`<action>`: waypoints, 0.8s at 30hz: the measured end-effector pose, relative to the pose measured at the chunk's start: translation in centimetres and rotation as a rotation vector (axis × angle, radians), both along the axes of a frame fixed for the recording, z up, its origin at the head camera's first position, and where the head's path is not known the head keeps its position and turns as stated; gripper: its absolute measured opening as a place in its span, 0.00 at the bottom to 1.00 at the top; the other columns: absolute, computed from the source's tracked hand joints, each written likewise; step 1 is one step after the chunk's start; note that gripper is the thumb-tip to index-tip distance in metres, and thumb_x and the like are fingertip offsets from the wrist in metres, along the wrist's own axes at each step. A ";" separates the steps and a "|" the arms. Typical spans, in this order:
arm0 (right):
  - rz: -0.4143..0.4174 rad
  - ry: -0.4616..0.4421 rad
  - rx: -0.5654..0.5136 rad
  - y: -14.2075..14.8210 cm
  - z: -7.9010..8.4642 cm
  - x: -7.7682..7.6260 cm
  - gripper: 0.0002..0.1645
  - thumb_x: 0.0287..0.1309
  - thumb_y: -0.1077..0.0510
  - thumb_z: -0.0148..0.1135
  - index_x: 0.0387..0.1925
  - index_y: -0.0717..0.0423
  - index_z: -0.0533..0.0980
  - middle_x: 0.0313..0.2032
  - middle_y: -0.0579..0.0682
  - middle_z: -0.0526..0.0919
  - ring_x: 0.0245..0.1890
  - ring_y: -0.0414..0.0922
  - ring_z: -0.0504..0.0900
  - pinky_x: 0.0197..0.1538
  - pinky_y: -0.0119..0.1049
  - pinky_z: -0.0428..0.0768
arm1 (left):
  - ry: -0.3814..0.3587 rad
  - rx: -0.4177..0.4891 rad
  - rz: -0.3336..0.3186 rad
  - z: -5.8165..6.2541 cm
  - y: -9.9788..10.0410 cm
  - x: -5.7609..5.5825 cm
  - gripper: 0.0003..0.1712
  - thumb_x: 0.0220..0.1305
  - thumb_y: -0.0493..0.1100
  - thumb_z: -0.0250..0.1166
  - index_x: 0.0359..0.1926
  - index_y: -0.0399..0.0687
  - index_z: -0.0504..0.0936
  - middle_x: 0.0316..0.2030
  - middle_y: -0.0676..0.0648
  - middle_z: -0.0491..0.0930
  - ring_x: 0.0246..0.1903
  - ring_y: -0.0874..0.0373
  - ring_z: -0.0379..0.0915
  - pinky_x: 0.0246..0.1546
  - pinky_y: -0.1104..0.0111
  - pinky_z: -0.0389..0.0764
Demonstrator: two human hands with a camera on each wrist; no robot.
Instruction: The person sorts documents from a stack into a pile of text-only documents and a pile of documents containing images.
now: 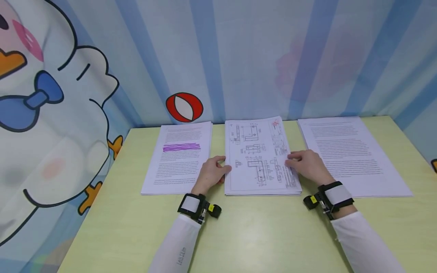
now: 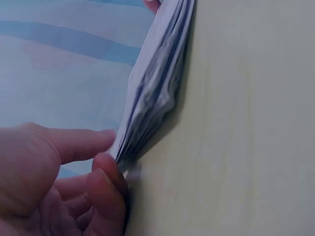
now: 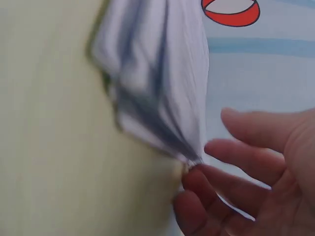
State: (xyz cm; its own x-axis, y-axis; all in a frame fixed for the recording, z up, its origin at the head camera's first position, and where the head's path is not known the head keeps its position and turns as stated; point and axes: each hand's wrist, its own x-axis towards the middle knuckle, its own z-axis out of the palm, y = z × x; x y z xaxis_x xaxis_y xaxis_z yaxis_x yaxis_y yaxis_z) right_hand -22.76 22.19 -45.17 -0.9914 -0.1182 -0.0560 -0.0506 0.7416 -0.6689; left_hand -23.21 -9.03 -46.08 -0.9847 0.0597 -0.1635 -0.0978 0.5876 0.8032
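In the head view, a stack of printed sheets (image 1: 254, 189) with technical drawings lies between two other stacks. My left hand (image 1: 211, 172) holds its left edge; in the left wrist view the thumb (image 2: 88, 145) is on the top-sheet side and curled fingers are at the edge below. My right hand (image 1: 310, 165) is at the opposite edge. In the right wrist view, the sheets (image 3: 147, 64) narrow to a corner at its fingertips (image 3: 199, 179), while the thumb stays a little apart. Layers look wavy and slightly spread along the near side.
A text stack with purple highlighted lines (image 1: 181, 167) lies left of the drawings. Another text stack (image 1: 355, 159) is on the right. The pale table (image 1: 259, 235) meets a blue striped curtain (image 1: 239, 57) behind, and a cartoon-printed curtain (image 1: 61, 159) hangs left.
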 end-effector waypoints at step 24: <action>-0.138 -0.057 0.212 14.5 2.7 2.2 0.48 0.73 0.37 0.42 0.74 0.72 0.48 0.68 0.82 0.53 0.66 0.80 0.53 0.61 0.74 0.59 | -0.066 0.394 -0.239 2.3 17.1 3.7 0.25 0.70 0.48 0.59 0.66 0.53 0.74 0.64 0.47 0.75 0.47 0.58 0.81 0.43 0.73 0.79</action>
